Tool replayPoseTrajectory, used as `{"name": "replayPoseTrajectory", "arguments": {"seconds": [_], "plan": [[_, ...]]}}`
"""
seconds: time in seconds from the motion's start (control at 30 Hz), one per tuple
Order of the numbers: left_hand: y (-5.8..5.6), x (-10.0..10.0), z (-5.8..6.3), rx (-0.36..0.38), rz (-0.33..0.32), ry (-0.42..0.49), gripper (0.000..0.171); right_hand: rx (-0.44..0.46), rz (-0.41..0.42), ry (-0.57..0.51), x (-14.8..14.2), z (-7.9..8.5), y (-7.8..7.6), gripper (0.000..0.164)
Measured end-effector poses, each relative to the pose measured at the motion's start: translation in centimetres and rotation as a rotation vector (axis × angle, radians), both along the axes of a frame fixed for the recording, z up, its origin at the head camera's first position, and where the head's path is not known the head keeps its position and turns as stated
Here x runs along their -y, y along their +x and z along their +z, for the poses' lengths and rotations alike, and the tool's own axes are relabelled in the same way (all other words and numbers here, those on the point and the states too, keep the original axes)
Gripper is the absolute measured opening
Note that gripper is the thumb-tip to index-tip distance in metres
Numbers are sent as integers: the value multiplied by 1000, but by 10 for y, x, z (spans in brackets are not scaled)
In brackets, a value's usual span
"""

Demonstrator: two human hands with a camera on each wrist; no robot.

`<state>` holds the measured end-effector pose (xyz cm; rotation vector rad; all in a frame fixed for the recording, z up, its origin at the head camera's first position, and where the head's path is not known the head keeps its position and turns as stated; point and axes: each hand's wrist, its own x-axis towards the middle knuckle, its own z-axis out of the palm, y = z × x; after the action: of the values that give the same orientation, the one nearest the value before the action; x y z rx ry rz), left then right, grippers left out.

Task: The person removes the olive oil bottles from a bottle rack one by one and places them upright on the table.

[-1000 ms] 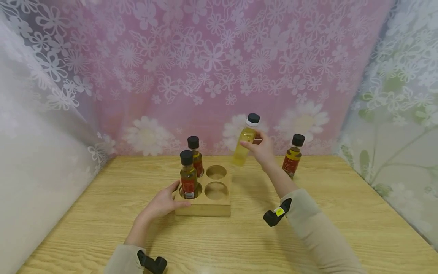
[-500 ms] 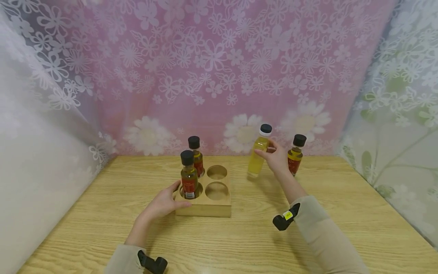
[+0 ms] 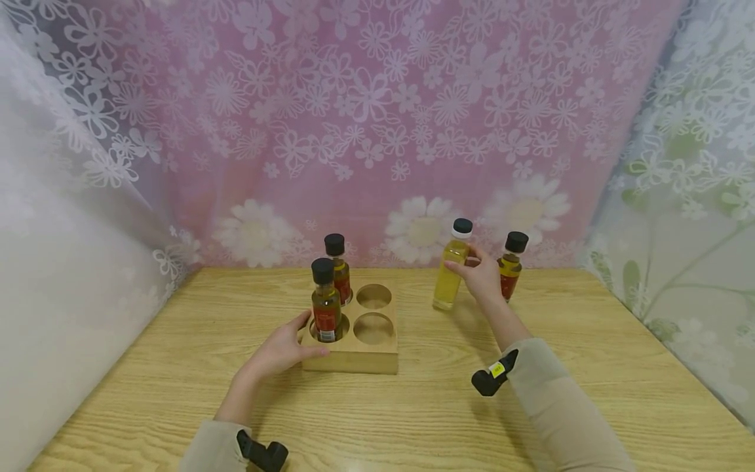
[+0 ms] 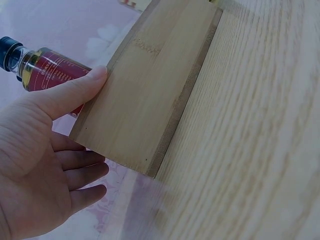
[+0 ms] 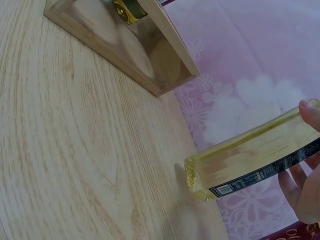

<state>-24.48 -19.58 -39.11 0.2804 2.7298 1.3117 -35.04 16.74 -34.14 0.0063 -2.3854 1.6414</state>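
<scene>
My left hand (image 3: 280,347) holds the near left corner of a wooden bottle holder (image 3: 354,362). In the left wrist view its thumb lies on the top front edge and its fingers are by the side. Two dark-capped oil bottles with red labels, a front one (image 3: 324,308) and a back one (image 3: 341,275), stand in the holder's left holes. My right hand (image 3: 480,275) grips a clear bottle of yellow oil (image 3: 448,282) between thumb and fingers, right of the holder. That bottle is nearly upright; its base (image 5: 197,182) is close to the tabletop.
Another red-labelled oil bottle (image 3: 512,265) stands behind my right hand, partly hidden by it. The holder's two right holes (image 3: 373,328) hold no bottle. A pink flowered curtain (image 3: 366,131) hangs behind the wooden table (image 3: 377,426), with pale curtains at both sides.
My right hand has moved the yellow oil bottle to the right and down, away from the holder, and it has become more upright. The left hand and the holder have stayed put.
</scene>
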Motion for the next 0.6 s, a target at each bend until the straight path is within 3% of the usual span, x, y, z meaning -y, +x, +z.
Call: {"name": "replayPoseTrajectory", "arguments": {"seconds": [0.37,0.6], "plan": [[-2,0,-1,-4,-4,-13,102,11,-5,12,-3,-6,-3,67],[-2,1,-1,5,-3,-2,102,-31,42,51,-4,-11,-7,64]]}}
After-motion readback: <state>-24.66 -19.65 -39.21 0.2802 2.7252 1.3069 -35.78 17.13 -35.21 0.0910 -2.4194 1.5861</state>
